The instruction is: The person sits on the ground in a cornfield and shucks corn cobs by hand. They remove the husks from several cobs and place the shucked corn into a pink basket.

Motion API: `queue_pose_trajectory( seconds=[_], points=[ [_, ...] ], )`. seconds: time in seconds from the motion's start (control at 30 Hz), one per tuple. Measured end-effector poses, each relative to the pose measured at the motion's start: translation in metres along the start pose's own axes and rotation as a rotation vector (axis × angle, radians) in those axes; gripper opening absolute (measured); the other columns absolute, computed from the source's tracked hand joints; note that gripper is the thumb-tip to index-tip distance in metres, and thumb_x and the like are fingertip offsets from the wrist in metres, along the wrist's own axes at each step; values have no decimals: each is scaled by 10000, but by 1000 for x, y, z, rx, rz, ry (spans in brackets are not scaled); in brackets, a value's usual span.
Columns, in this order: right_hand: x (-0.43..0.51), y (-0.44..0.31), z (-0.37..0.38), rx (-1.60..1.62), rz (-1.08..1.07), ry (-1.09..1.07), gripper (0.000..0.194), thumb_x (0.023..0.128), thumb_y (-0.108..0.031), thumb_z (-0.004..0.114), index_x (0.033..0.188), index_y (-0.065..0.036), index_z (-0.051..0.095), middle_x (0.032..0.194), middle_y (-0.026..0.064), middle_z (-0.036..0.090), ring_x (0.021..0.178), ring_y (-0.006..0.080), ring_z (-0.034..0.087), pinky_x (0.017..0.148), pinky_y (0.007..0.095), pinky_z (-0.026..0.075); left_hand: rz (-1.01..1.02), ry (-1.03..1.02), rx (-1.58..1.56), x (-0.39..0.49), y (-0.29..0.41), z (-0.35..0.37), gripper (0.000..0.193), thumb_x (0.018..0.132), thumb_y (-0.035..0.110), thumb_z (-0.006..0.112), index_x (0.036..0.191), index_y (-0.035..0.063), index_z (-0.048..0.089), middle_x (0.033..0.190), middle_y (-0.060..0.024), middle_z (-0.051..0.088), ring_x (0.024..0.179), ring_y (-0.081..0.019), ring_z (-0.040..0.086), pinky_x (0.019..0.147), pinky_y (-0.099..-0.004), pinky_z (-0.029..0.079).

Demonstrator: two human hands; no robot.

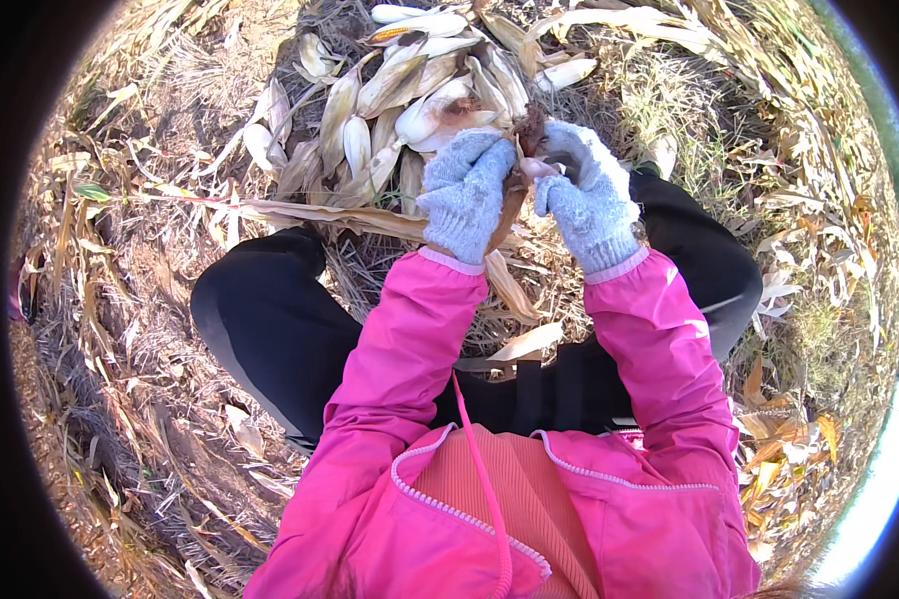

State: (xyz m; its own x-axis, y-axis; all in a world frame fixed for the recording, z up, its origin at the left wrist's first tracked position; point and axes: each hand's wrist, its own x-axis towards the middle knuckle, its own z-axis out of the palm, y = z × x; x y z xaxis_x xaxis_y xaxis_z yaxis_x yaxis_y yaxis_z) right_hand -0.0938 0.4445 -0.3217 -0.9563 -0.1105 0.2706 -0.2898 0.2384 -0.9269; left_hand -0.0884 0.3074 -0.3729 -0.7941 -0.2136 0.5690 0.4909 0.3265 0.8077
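My left hand (466, 191), in a pale knitted work glove, is closed around an ear of corn in brownish husk (511, 213). Dark brown corn silk (530, 129) sticks out at its upper end. On the other side, my right hand (592, 196), gloved alike, pinches the top of the same ear near the silk. The gloves partly hide the ear, so its kernels do not show. Just beyond my hands lies a heap of corn ears in pale husks (419, 93). One of them, an ear with yellow kernels showing (389, 34), lies at the far side.
A long dry corn stalk (330, 213) crosses the ground left of my hands. Loose husks (528, 342) lie between my bent legs (270, 322). Dry leaves and straw cover the soil (172, 277), with more stalks (779, 82) at the upper right.
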Motion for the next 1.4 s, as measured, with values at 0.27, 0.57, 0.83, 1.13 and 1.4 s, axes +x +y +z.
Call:
queue_pose_trajectory(
  seconds=[0.27,0.57,0.83,1.13,1.4],
  points=[
    [-10,28,-1,23,203,-51,179,850,-40,708,988,-13,597,778,27,611,622,76,564,550,243,467,-310,-31,-178,-13,-4,13,197,827,84,652,1005,5,682,968,-129,673,892,-264,648,805,-351,519],
    [-49,-9,-12,-490,34,-785,310,723,-103,740,1012,-89,629,846,151,667,816,330,677,693,387,522,-636,263,-44,8,-52,-48,306,976,219,507,1136,4,656,1022,-150,683,919,-255,642,825,-351,506],
    [-47,8,-54,522,518,-505,295,820,104,561,1095,-2,575,874,53,627,679,113,550,630,253,459,-746,675,-936,18,-113,-107,408,1035,306,427,1054,-55,617,1018,-160,663,927,-279,636,832,-382,521],
    [-55,77,-37,832,686,-62,344,920,-244,657,1201,-93,527,1008,48,611,996,200,598,826,419,544,-621,505,-1356,44,-21,-67,274,984,221,532,1118,-14,576,1022,-122,636,954,-272,613,884,-414,508],
    [-50,87,32,1127,1072,-122,601,982,-547,417,1333,-61,441,1293,165,544,1159,305,566,917,520,495,-689,278,-1577,24,9,-32,207,969,175,535,1068,-4,569,973,-115,605,911,-270,586,850,-406,498]
  ],
)
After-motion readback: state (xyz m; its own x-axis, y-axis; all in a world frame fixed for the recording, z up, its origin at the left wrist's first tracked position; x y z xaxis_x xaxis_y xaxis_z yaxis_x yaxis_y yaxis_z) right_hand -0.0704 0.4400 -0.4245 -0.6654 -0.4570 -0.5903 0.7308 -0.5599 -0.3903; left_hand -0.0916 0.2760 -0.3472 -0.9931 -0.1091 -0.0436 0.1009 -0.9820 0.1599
